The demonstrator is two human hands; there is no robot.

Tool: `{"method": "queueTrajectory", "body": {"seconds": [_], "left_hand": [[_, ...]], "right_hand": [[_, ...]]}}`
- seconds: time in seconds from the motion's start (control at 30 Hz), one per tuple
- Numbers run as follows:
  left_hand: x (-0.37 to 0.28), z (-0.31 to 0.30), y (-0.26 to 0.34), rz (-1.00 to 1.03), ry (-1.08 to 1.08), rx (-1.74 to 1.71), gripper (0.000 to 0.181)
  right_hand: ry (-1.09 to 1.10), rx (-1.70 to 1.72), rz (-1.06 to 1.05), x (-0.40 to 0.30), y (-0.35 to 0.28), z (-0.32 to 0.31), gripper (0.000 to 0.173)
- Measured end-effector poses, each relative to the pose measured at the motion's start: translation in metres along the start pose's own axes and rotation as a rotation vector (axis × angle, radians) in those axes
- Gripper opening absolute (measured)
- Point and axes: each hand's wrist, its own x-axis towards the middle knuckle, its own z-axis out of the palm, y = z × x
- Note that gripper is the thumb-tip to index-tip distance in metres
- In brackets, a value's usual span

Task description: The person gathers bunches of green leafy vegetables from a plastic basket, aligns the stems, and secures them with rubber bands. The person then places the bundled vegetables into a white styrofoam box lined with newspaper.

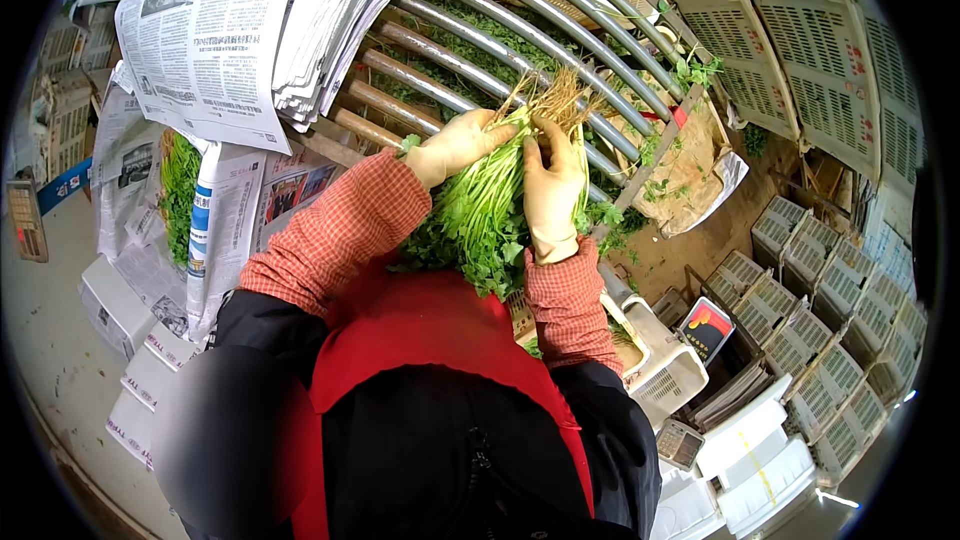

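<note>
A bunch of rooted leafy greens (484, 195), which looks like coriander, lies in front of my chest. Its brown roots (562, 97) point away from me and its leaves hang towards my red apron (442, 315). My left hand (461, 146), in a pale rubber glove, grips the stems from the left below the roots, thumb on top. On the other side, my right hand (555, 184), gloved alike, has thumb and fingers bent at the stems near the root end. Below the roots runs a rack of metal tubes (480, 34).
A newspaper stack (217, 30) rests on the rack's left end. Left of it, more greens (180, 195) stand in a newspaper-lined container. Loose greens (517, 41) lie under the tubes. Plastic crates (810, 45) are stacked at right, and white foam boxes (765, 465) at lower right.
</note>
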Motion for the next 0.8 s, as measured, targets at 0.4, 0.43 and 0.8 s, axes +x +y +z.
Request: {"method": "queueTrajectory", "body": {"seconds": [0.4,0.43,0.8], "left_hand": [[0.008,-0.006,0.016,-0.136,-0.161,-0.173,0.081],[0.009,-0.008,0.013,-0.130,-0.164,-0.168,0.081],[0.014,-0.010,0.027,-0.083,-0.207,0.106,0.070]], "right_hand": [[-0.128,-0.034,-0.494,-0.022,-0.009,0.004,0.023],[-0.133,-0.032,-0.448,-0.023,-0.011,0.005,0.023],[-0.640,0.453,-0.442,-0.043,-0.071,-0.035,0.021]]}}
